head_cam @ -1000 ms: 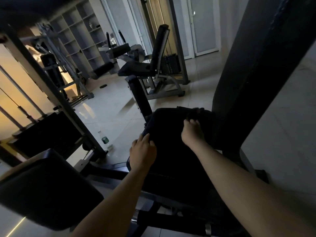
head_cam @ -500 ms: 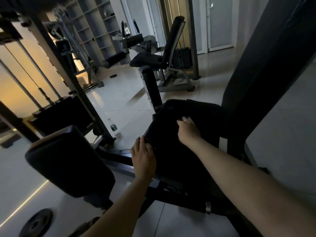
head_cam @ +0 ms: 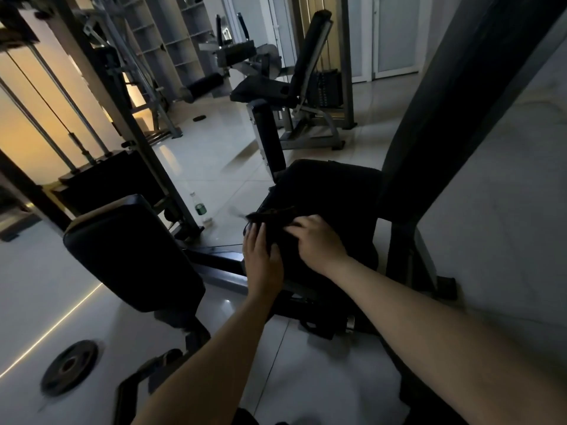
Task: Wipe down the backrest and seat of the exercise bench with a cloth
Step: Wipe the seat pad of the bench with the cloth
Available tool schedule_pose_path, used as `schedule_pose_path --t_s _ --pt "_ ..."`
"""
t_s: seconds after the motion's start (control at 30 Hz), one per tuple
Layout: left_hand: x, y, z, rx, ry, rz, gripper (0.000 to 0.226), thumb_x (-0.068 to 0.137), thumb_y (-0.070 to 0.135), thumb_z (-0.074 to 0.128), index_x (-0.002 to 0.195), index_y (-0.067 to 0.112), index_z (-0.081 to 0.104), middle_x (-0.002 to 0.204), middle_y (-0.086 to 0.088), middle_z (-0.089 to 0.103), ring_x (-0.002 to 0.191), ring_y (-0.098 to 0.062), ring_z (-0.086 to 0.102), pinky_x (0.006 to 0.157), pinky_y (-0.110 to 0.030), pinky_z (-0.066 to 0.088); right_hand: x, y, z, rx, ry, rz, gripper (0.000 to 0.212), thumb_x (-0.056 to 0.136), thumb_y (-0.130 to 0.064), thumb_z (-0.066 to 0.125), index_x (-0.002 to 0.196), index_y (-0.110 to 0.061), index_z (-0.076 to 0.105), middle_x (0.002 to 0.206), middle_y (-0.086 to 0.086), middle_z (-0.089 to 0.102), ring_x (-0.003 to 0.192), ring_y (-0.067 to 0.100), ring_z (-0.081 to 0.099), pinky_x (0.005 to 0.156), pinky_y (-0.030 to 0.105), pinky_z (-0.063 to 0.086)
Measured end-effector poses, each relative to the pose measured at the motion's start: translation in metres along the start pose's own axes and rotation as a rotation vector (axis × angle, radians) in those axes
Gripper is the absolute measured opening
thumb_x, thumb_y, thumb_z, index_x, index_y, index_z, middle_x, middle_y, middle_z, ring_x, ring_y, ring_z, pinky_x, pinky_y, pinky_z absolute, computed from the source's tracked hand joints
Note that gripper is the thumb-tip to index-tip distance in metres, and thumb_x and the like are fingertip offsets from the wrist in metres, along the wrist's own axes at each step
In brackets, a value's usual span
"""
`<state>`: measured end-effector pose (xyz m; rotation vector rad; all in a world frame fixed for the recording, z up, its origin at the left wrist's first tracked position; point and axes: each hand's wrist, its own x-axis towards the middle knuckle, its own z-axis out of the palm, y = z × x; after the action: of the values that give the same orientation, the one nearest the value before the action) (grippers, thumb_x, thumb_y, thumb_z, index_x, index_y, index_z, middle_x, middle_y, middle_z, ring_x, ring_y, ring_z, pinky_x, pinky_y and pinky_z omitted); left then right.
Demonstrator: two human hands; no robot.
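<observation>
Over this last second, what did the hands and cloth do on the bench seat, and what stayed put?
The right hand dragged the dark cloth from the seat's far end back to its near edge. The left hand kept to the near left corner, now touching the cloth. Backrest and bottle stayed put.

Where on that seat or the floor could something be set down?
The far half of the seat, toward the backrest, is bare. Floor tiles beyond the bottle lie open. The near seat edge is crowded by the left hand, right hand and cloth.
</observation>
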<state>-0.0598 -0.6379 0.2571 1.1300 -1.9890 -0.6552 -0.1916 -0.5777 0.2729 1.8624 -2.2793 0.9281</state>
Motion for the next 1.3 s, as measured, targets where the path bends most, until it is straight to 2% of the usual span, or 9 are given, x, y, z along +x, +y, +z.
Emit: schedule_pose_path --t_s 0.17,0.43,0.57,0.67,0.73,0.83,1.0,1.17,1.3 --pt "-0.012 0.004 0.013 0.198 -0.094 0.073 0.05 0.104 0.032 0.034 0.153 0.025 0.03 0.165 0.001 0.011 0.152 -0.016 -0.004 0.119 -0.029 -0.004 -0.022 0.02 -0.028 -0.108 0.022 0.452 0.051 0.096 -0.021 0.038 0.146 -0.016 0.039 0.145 0.016 0.039 0.132 0.037 0.032 0.11 0.045 0.031" --pt "-0.009 0.001 -0.001 0.338 -0.133 0.063 0.053 0.098 0.035 0.032 0.15 0.027 0.034 0.163 0.0 0.022 0.152 -0.02 0.009 0.122 -0.04 0.013 0.0 -0.036 -0.002 0.03 -0.156 0.101 0.048 0.096 -0.017 0.04 0.144 -0.018 0.045 0.138 0.016 0.042 0.128 0.036 0.031 0.106 0.043 0.035" --pt "-0.013 0.004 -0.003 0.33 -0.123 -0.005 0.049 0.101 0.039 0.033 0.15 0.035 0.033 0.163 0.006 0.02 0.152 -0.018 0.005 0.122 -0.04 0.011 -0.012 0.003 -0.022 -0.089 -0.046 0.27 0.043 0.094 -0.017 0.039 0.135 -0.018 0.053 0.145 0.014 0.034 0.13 0.037 0.027 0.11 0.043 0.027" --pt "-0.012 0.009 -0.002 0.32 -0.12 -0.023 0.048 0.1 0.041 0.033 0.148 0.032 0.037 0.162 0.004 0.024 0.151 -0.019 0.007 0.122 -0.04 0.011 -0.015 0.025 -0.037 -0.069 -0.038 0.48 0.045 0.098 -0.022 0.033 0.142 -0.018 0.041 0.16 0.017 0.011 0.146 0.041 0.007 0.118 0.049 0.012" --pt "-0.011 0.009 -0.005 0.343 -0.088 0.015 0.045 0.1 0.038 0.035 0.142 0.029 0.045 0.155 0.002 0.035 0.15 -0.022 0.014 0.121 -0.04 0.015 -0.007 0.019 -0.035 0.019 -0.07 0.539 0.048 0.098 -0.017 0.033 0.145 -0.013 0.037 0.16 0.02 0.014 0.148 0.038 0.01 0.119 0.047 0.014" --pt "0.008 0.015 -0.015 0.322 -0.072 0.064 0.038 0.095 0.026 0.04 0.128 0.024 0.058 0.136 -0.001 0.052 0.137 -0.024 0.035 0.116 -0.039 0.023 0.024 -0.006 -0.022 0.164 -0.128 0.428 0.047 0.095 -0.01 0.038 0.141 -0.008 0.047 0.151 0.018 0.037 0.139 0.035 0.035 0.114 0.038 0.028" --pt "0.051 0.022 -0.016 0.427 -0.232 0.061 0.047 0.092 0.024 0.042 0.138 0.025 0.049 0.146 -0.004 0.045 0.137 -0.028 0.032 0.112 -0.043 0.022 0.056 -0.021 -0.011 0.239 -0.316 0.185 0.054 0.097 0.0 0.034 0.149 -0.014 0.039 0.163 0.008 0.018 0.15 0.029 0.018 0.12 0.034 0.015" --pt "0.069 0.028 -0.002 0.571 -0.293 0.07 0.05 0.095 0.033 0.03 0.144 0.035 0.038 0.152 0.0 0.036 0.135 -0.033 0.025 0.106 -0.05 0.02 0.046 0.053 -0.023 0.159 -0.011 0.466 0.044 0.096 -0.003 0.037 0.139 -0.001 0.047 0.152 0.021 0.034 0.139 0.037 0.031 0.113 0.041 0.027" --pt "0.09 0.03 0.005 0.597 -0.342 0.123 0.048 0.096 0.034 0.027 0.142 0.036 0.039 0.151 0.0 0.036 0.133 -0.034 0.025 0.104 -0.051 0.019 0.05 0.07 -0.019 0.151 0.041 0.709 0.051 0.097 -0.005 0.036 0.148 -0.005 0.032 0.162 0.017 0.012 0.147 0.033 0.016 0.119 0.044 0.022"
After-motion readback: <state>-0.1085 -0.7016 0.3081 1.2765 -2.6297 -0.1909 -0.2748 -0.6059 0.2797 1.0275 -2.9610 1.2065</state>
